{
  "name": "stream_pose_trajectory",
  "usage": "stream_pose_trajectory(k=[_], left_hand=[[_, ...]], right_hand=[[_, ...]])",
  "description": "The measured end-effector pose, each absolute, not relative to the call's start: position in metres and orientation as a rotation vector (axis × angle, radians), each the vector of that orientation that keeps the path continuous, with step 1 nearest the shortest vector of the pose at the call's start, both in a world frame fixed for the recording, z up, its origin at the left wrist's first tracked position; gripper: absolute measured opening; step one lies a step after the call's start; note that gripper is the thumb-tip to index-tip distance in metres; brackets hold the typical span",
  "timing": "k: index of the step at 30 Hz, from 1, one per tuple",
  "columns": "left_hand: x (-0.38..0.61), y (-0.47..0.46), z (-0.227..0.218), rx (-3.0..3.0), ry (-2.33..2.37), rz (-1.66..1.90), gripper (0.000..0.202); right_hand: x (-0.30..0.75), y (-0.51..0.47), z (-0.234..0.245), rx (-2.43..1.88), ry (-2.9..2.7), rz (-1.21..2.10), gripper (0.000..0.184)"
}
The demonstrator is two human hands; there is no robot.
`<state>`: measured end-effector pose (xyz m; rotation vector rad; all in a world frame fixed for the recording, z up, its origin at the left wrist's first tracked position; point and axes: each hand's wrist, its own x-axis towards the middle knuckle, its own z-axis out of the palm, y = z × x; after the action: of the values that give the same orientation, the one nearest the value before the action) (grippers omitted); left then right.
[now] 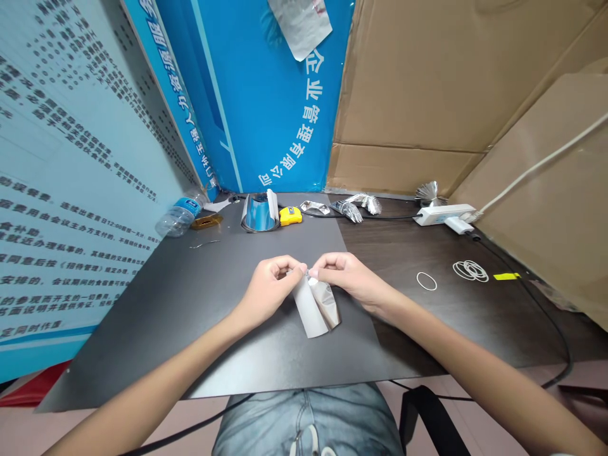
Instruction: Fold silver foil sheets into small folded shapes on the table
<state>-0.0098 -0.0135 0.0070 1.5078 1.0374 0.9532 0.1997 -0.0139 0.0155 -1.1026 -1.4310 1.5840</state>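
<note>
Both hands meet over the middle of a dark grey mat. My left hand and my right hand each pinch the top edge of a folded strip of silver foil paper. The strip hangs down toward me, white on one side and shiny on the other. Fingers of both hands are closed on it.
At the mat's far edge stand a roll of silver foil, a yellow tape measure, a plastic bottle and several folded foil pieces. To the right lie a white power strip, rubber bands and a yellow slip. Cardboard and blue panels wall the desk.
</note>
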Motion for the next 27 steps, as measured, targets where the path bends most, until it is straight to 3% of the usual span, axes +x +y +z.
stream_pose_trajectory(k=[16, 27], left_hand=[[-0.0084, -0.0118, 0.0075, 1.482, 1.042, 0.952, 0.031], [-0.0076, -0.0129, 0.0072, 1.483, 1.055, 0.962, 0.032]], right_hand=[[0.1956, -0.0158, 0.0110, -1.102, -1.412, 1.543, 0.038], [0.1955, -0.0150, 0.0068, -1.135, -1.514, 1.415, 0.032]])
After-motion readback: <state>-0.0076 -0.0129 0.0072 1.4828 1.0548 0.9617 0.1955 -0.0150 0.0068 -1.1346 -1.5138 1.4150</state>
